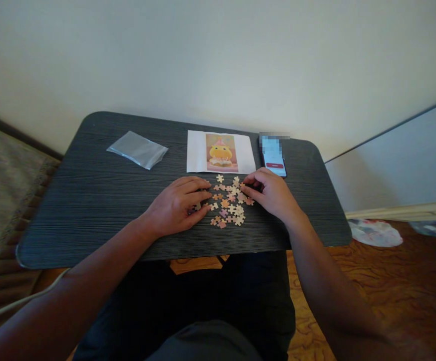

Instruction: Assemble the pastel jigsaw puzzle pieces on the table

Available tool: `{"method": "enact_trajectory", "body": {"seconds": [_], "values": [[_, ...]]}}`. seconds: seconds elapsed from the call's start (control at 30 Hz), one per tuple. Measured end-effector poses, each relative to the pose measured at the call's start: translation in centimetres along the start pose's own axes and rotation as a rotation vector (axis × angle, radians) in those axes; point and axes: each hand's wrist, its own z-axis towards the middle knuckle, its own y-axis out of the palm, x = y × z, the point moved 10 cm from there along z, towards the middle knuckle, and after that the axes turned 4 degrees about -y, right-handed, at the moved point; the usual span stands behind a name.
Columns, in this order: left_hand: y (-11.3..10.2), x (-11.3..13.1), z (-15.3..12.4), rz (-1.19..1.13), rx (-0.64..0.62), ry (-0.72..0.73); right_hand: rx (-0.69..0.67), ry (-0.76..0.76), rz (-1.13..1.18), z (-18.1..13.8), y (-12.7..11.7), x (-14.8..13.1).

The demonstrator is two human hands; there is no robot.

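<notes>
From where I stand, taking the heap as the clock's centre and the wall as twelve, the puzzle pieces (224, 203) lie loose and jumbled near the front edge of the dark counter (90, 200), some overlapping, mostly cream, pink and orange.

The left hand (182, 204) is at nine o'clock, palm down, its fingers parted and loosely curved over the heap's edge, with a few pieces showing beneath them. The right hand (270, 193) comes in at about two o'clock; its thumb and forefinger are nearly together at a small orange piece (242, 185), though I can't tell whether they pinch it or just touch it.

Straight up at twelve, near the heap, lies a white sheet of paper (196, 151) printed with a picture (221, 152) of a yellow figure in a pink pointed hat. Between one and two, just beyond the right hand, is a phone (273, 156) with its screen lit, a red bar low on it. Well off at ten o'clock, a clear plastic bag (138, 149) lies flat on the counter.
</notes>
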Motion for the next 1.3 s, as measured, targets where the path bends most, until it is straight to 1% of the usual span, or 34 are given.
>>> {"method": "enact_trajectory", "body": {"seconds": [0.17, 0.4, 0.53, 0.67, 0.8, 0.97, 1.03, 1.17, 1.23, 1.3], "values": [[-0.6, -0.5, 0.2, 0.017, 0.040, -0.065, 0.002, 0.037, 0.091, 0.0, 0.5, 0.6], [-0.7, -1.4, 0.3, 0.115, 0.068, -0.167, 0.011, 0.076, 0.228, -0.2, 1.1, 1.3], [-0.8, -2.0, 0.3, 0.084, 0.074, -0.200, 0.010, 0.142, 0.332, -0.5, 1.3, 2.2], [-0.9, -2.3, 0.3, 0.034, 0.074, -0.201, 0.020, 0.120, 0.376, -0.5, 1.1, 2.3], [-1.0, -2.5, 0.5, -0.020, 0.065, -0.210, 0.037, 0.110, 0.363, -0.5, 1.0, 2.3], [-1.5, -3.0, 0.5, -0.102, 0.063, -0.239, 0.094, 0.054, 0.279, -0.5, 0.3, 1.9], [-1.7, -3.8, 0.3, -0.155, 0.060, -0.279, 0.112, 0.043, 0.277, -0.6, 0.1, 1.8], [-2.1, -6.3, -0.7, -0.323, 0.059, -0.427, 0.157, 0.062, 0.264, -1.0, -0.4, 2.0], [-2.1, -7.1, -1.1, -0.397, 0.046, -0.460, 0.172, 0.059, 0.235, -1.1, -0.5, 1.9], [-2.2, -7.3, -1.3, -0.432, 0.005, -0.458, 0.175, 0.045, 0.207, -1.1, -0.6, 1.6]]}}
